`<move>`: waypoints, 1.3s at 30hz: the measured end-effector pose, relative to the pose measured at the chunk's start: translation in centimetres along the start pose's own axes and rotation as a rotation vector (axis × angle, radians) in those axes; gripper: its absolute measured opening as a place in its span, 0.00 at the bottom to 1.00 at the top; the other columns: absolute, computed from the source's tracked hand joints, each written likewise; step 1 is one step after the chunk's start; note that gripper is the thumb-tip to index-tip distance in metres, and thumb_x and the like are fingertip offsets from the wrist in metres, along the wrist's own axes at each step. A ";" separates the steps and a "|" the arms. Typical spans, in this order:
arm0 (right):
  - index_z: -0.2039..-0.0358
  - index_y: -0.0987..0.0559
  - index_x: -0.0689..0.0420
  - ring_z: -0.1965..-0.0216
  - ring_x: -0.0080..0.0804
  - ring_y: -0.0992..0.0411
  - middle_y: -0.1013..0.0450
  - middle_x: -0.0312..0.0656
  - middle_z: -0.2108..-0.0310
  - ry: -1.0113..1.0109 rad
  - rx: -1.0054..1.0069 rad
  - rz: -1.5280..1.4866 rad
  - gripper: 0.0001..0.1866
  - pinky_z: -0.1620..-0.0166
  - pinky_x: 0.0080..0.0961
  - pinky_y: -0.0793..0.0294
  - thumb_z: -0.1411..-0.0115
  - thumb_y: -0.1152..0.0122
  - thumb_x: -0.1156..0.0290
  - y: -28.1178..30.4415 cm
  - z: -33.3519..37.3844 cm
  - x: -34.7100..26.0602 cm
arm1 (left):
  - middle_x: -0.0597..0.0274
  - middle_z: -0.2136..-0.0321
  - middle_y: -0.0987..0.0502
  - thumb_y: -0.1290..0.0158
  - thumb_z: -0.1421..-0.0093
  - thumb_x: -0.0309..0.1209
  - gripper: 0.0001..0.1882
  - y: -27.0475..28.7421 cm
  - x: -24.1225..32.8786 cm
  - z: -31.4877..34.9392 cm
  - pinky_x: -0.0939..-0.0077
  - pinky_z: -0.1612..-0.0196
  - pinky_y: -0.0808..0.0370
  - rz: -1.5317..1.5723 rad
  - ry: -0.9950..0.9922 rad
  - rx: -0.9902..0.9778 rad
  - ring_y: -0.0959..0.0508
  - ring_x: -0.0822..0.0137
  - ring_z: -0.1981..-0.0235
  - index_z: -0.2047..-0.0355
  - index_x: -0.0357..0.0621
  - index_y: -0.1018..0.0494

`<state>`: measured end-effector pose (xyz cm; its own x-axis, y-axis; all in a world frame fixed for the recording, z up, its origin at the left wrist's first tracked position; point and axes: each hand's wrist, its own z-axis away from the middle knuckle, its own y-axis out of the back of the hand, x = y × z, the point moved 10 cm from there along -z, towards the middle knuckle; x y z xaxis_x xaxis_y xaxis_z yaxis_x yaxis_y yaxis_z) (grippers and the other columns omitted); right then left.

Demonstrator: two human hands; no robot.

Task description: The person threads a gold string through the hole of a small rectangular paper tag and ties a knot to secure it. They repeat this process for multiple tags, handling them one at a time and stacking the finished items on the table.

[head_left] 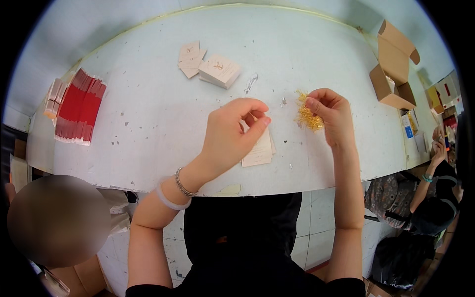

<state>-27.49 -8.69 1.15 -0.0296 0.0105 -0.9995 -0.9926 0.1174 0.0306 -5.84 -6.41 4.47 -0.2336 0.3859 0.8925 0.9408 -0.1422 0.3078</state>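
Observation:
My left hand (pixel 232 129) hovers over a small stack of cream printed cards (pixel 258 154). Its fingers are loosely curled, with a gap between thumb and index fingertip, and nothing shows between them. To the right, my right hand (pixel 332 116) pinches thumb against index finger at the edge of a tangled bunch of gold tinsel-like strands (pixel 309 119). How many strands are in the pinch I cannot tell. Farther back sit a thicker block of similar cards (pixel 220 72) and several loose cards (pixel 189 57).
Red folded packets (pixel 81 109) stand in a row at the table's left. An open brown cardboard box (pixel 393 84) is at the far right. Clear scraps (pixel 251 82) lie on the white table (pixel 163 119). A blurred head (pixel 59 220) is near left; another person (pixel 420 198) works at right.

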 end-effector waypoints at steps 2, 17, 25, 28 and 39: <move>0.71 0.21 0.62 0.75 0.17 0.33 0.26 0.34 0.77 -0.097 -0.097 -0.219 0.05 0.69 0.15 0.35 0.44 0.34 0.75 -2.5 1.5 0.3 | 0.61 0.72 0.21 0.41 0.46 0.24 0.07 -0.3 2.0 0.3 0.81 0.78 0.30 -0.079 -0.112 0.019 0.23 0.73 0.77 0.66 0.39 0.24; 0.65 0.21 0.59 0.73 0.28 0.27 0.25 0.38 0.72 0.619 -0.216 0.280 0.07 0.71 0.22 0.28 0.45 0.36 0.79 -9.3 7.9 -7.6 | 0.69 0.83 0.28 0.48 0.38 0.26 0.08 1.4 0.9 2.6 0.85 0.78 0.38 0.331 0.192 -0.065 0.35 0.83 0.80 0.70 0.33 0.23; 0.66 0.24 0.59 0.75 0.35 0.28 0.27 0.39 0.73 1.079 -0.035 0.657 0.15 0.74 0.25 0.27 0.57 0.33 0.82 -10.7 11.2 -10.3 | 0.68 0.82 0.28 0.50 0.37 0.26 0.09 2.0 1.9 2.9 0.84 0.76 0.37 0.249 0.056 -0.004 0.35 0.80 0.79 0.72 0.33 0.25; 0.67 0.24 0.59 0.76 0.34 0.29 0.27 0.39 0.74 1.132 0.004 0.654 0.16 0.75 0.25 0.28 0.59 0.33 0.83 -10.7 11.7 -10.5 | 0.67 0.84 0.30 0.49 0.37 0.25 0.09 2.0 1.9 3.0 0.83 0.78 0.37 0.257 0.024 0.023 0.35 0.80 0.81 0.72 0.33 0.25; 0.68 0.24 0.62 0.76 0.34 0.28 0.26 0.40 0.73 1.158 0.023 0.622 0.15 0.75 0.25 0.27 0.58 0.34 0.84 -10.4 11.4 -10.2 | 0.70 0.83 0.31 0.51 0.35 0.26 0.10 1.8 1.9 2.8 0.84 0.77 0.39 0.255 0.076 -0.003 0.37 0.81 0.80 0.72 0.34 0.26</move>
<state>-15.53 1.34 11.11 -0.5726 -0.7824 -0.2447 -0.7746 0.4187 0.4740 -3.91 -3.42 5.76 -0.0071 0.2674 0.9636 0.9710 -0.2286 0.0706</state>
